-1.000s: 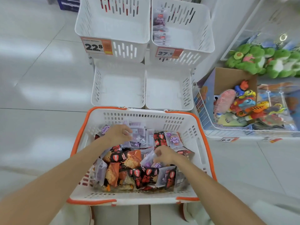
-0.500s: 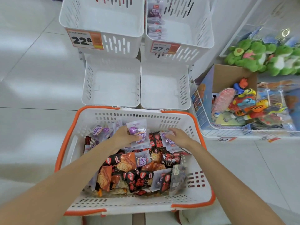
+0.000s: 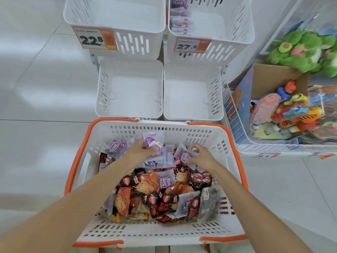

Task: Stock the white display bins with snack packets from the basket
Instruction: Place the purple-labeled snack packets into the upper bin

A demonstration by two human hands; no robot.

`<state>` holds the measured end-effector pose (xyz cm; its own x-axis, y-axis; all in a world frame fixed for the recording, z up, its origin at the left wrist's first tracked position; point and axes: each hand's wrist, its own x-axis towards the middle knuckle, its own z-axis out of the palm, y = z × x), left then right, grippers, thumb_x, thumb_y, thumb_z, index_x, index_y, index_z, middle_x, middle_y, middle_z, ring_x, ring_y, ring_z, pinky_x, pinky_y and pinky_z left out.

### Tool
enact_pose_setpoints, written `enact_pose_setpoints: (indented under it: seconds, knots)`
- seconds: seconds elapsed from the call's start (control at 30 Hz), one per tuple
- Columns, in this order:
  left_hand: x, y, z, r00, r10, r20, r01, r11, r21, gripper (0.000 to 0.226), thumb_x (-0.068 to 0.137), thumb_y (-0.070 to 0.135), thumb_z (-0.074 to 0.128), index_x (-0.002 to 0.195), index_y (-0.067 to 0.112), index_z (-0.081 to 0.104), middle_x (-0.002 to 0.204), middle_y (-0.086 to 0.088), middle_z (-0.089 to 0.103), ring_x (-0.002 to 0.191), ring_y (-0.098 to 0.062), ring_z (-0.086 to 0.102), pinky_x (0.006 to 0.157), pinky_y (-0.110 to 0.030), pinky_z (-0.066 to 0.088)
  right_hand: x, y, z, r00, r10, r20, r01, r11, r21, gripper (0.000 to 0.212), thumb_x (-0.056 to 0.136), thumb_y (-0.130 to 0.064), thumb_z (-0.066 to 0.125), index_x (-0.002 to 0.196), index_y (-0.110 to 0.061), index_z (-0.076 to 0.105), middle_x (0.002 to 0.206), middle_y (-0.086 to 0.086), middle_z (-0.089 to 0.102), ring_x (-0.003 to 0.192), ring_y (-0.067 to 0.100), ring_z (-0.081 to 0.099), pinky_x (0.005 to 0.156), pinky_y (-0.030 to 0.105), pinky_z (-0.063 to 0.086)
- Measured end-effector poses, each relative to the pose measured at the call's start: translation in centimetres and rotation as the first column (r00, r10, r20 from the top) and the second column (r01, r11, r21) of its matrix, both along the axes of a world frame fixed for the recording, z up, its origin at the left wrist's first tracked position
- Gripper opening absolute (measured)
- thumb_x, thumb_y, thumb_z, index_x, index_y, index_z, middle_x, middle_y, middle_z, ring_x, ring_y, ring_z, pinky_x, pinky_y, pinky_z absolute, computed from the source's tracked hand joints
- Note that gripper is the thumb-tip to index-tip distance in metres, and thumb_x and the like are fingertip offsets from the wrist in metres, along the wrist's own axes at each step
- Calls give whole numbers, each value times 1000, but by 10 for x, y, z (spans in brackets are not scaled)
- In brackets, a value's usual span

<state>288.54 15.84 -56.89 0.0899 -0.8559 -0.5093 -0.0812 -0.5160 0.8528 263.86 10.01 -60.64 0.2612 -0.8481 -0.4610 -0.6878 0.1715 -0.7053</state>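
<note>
Head view: left hand [image 3: 140, 152] pinches a purple packet [image 3: 152, 140], long axis toward bins [image 3: 127, 70]; right hand [image 3: 201, 157] grips a second packet [image 3: 183, 156].

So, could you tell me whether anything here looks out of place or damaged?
Nothing looks spilled or damaged. The snack packets lie jumbled in the basket, purple and black-orange kinds mixed. The left hand and right hand each grip purple packets. The upper right bin holds a packet stack against its left wall.
</note>
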Motion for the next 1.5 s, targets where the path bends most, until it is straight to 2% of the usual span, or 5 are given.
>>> enact_pose_setpoints:
  seconds: [0.27, 0.57, 1.07, 1.3, 1.5]
  knots:
    - [-11, -16, 42, 969, -28, -246, 46, 997, 68, 10, 97, 18, 51, 90, 13, 53, 63, 2, 63, 51, -4, 58, 58, -14, 48, 46, -8, 117, 952, 236, 193, -233, 972, -37, 51, 75, -4, 75, 118, -23, 55, 74, 1, 55, 67, 15, 50, 59, 26, 40]
    - [1, -32, 89, 865, -462, -197, 444, 886, -130, 74, 73, 25, 84, 135, 9, 47, 129, -17, 62, 118, -24, 61, 108, -43, 42, 53, -20, 163, 922, 197, 334, -171, 979, -107, 79, 85, -13, 75, 149, -31, 33, 139, -1, 44, 113, 14, 55, 88, 27, 52]
    - [-3, -185, 247, 880, -198, 432, 425, 735, -529, 75, 67, 25, 88, 133, 27, 53, 113, 13, 60, 96, -4, 58, 72, -3, 42, 34, -177, 307, 956, 127, 265, -14, 920, -391, 38, 74, -10, 82, 108, -10, 66, 100, 8, 73, 86, 14, 68, 82, 28, 53]
    - [13, -265, 235, 404, 61, 913, 611, 724, -319, 26, 91, 45, 60, 110, 33, 72, 124, 12, 63, 124, -13, 45, 105, -33, 25, 16, -270, 300, 988, 44, 150, 48, 828, -559, 50, 74, -10, 83, 118, -17, 60, 108, -9, 61, 97, 8, 57, 69, 1, 40]
    - [25, -280, 197, 422, 79, 903, 619, 702, -351, 36, 92, 57, 50, 94, 34, 77, 126, 22, 56, 135, -3, 27, 113, -36, 14, 24, -311, 266, 952, 286, -109, -294, 954, -63, 60, 84, -29, 75, 138, -28, 49, 140, -9, 44, 121, 13, 49, 92, 23, 43]
